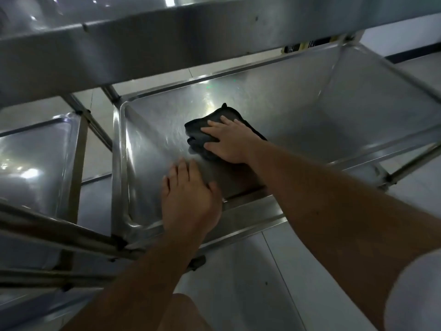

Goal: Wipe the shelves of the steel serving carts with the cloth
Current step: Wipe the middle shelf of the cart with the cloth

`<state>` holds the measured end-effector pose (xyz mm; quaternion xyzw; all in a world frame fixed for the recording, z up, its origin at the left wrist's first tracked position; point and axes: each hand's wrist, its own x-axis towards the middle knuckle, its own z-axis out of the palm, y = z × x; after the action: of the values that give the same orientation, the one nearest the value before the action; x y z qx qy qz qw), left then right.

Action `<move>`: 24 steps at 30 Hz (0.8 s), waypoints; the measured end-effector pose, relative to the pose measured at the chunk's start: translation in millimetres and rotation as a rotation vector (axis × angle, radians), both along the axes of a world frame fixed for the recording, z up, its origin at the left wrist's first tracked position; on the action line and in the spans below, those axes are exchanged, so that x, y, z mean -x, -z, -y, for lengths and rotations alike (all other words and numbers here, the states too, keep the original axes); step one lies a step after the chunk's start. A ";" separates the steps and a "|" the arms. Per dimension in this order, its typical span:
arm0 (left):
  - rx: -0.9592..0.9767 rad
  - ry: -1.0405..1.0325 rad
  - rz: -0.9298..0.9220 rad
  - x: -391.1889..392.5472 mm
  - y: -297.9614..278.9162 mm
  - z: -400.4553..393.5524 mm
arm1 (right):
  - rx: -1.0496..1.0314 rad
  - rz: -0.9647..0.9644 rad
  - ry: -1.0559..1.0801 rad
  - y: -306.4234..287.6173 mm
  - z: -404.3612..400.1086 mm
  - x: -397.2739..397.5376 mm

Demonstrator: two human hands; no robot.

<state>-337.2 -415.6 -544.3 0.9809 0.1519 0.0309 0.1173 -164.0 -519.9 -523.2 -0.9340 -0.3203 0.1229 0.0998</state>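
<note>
Your right hand (230,142) lies flat, fingers straight and spread, pressing the crumpled black cloth (207,131) onto the middle of the shiny steel lower shelf (298,120) of the serving cart in front of you. Your left hand (188,197) rests open, palm down, on the shelf's near rim, just beside the cloth but not touching it. A second steel cart shelf (33,158) sits to the left, over the pale tiled floor (238,283)
</note>
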 end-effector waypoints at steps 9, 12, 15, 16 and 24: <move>0.004 -0.041 0.028 -4.3 2.7 -3.5 | -0.057 0.063 -0.041 9.2 60.8 4.1; 0.005 -0.048 0.011 -4.2 3.5 -6.2 | -0.044 0.103 0.079 13.4 113.6 -17.9; -0.022 -0.052 -0.003 -5.2 3.2 -6.0 | -0.040 0.104 0.251 16.6 196.7 -53.6; -0.031 -0.054 -0.008 -5.0 3.5 -6.5 | -0.034 0.096 0.330 17.1 227.5 -64.5; -0.033 -0.125 0.003 -9.6 0.8 3.2 | 0.030 0.101 0.281 12.4 230.2 -40.2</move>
<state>-327.6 -418.9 -545.1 0.9713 0.2120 0.0419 0.0990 -123.8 -750.1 -535.5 -0.9760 -0.1891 0.0654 0.0860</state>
